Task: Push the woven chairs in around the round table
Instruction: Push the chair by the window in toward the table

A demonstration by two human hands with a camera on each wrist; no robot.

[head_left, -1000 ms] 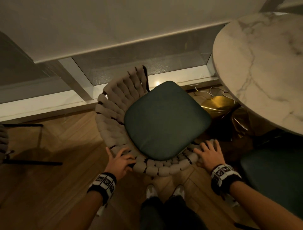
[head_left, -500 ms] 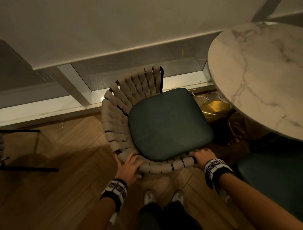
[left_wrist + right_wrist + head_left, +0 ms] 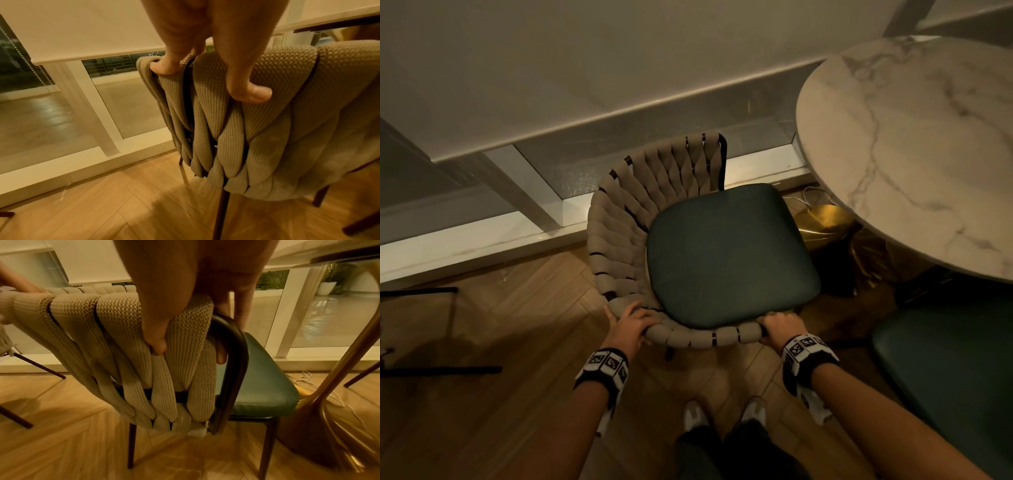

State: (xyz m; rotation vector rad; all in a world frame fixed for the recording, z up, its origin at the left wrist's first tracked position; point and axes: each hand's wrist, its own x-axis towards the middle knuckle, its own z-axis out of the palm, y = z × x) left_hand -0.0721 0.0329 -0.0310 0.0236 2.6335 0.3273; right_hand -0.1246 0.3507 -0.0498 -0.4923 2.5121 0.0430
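A woven chair (image 3: 619,236) with beige knitted straps and a dark green seat cushion (image 3: 729,253) stands before me, its open front turned toward the round marble table (image 3: 914,144) at the right. My left hand (image 3: 630,325) grips the curved backrest rim at its near left, thumb over the straps (image 3: 246,92). My right hand (image 3: 779,325) grips the rim's right end, fingers curled round the dark metal frame (image 3: 232,340) and the last straps. The seat's far right corner lies close to the table's edge.
The table's gold pedestal base (image 3: 822,219) and a white cable (image 3: 815,197) lie on the floor beyond the seat. A second green-seated chair (image 3: 955,370) stands at the right, under the table edge. Dark legs of another chair (image 3: 431,370) show at left. A window sill (image 3: 482,240) runs behind.
The chair has slid away from me and turned toward the table. My right hand, earlier lying flat on the rim, now curls round its end; my left hand stayed on the rim.
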